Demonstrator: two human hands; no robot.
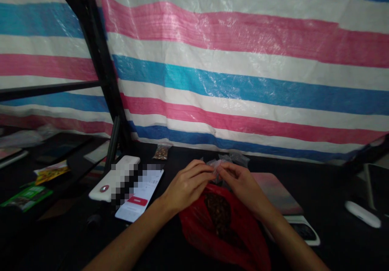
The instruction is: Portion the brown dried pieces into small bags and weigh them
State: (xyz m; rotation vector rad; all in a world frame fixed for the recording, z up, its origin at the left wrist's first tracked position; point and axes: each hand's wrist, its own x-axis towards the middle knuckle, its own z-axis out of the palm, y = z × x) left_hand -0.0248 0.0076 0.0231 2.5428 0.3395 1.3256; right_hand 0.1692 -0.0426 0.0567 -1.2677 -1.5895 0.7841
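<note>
In the lower middle of the frame, the left hand (190, 182) and right hand (241, 182) meet at a small clear bag (217, 166), their fingertips pinched close on its film. The bag's contents, if any, are too blurred to tell. Just below the hands, at bottom centre, a red bag (255, 238) lies open, with brown bits (219, 212) inside. More clear bags (237, 158) lie just behind the right hand.

A filled packet (162, 152) rests left of centre, near the foot of the striped sheet (243, 76). At lower left are a lit phone (138, 202) and a white case (105, 184), partly pixelated, beside it. A pinkish-grey pad (278, 190) lies right of the right hand; a white oval thing (363, 214) lies at lower right.
</note>
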